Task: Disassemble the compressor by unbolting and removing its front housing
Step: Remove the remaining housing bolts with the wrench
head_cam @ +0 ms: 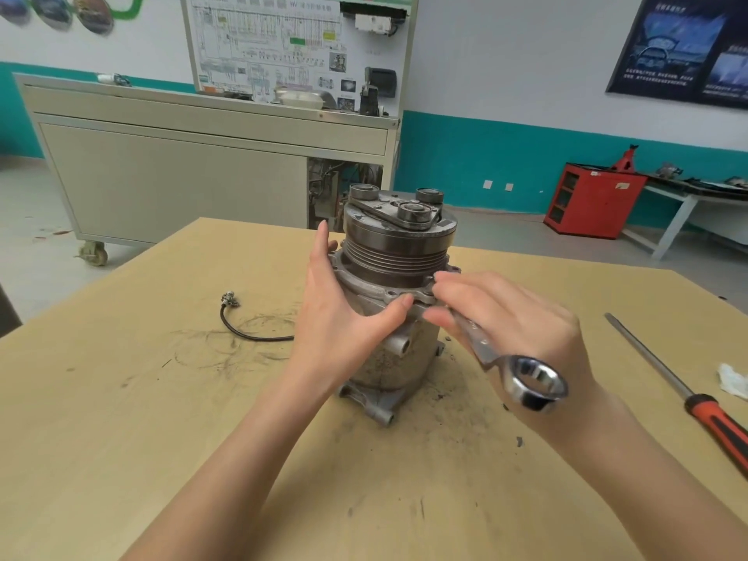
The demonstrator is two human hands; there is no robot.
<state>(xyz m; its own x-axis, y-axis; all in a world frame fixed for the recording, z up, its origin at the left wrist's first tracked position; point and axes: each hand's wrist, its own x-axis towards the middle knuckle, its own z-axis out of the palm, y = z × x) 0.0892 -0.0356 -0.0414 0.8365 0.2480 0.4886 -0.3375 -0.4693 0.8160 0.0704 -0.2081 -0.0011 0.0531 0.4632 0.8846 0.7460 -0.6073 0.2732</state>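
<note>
The compressor (394,277) stood upright on the counter (121,398); the left hand (344,313), fingers spread, pressed its side to steady it, while the right hand (518,317) pinched a wrench (522,378) at its flange

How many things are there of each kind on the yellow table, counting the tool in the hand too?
Hand tools: 2 (wrench held by the right hand, screwdriver)
Machines: 1 (compressor)
Cables: 1 (black cable)
Crumpled scraps: 1 (white scrap)
Total: 5
</note>
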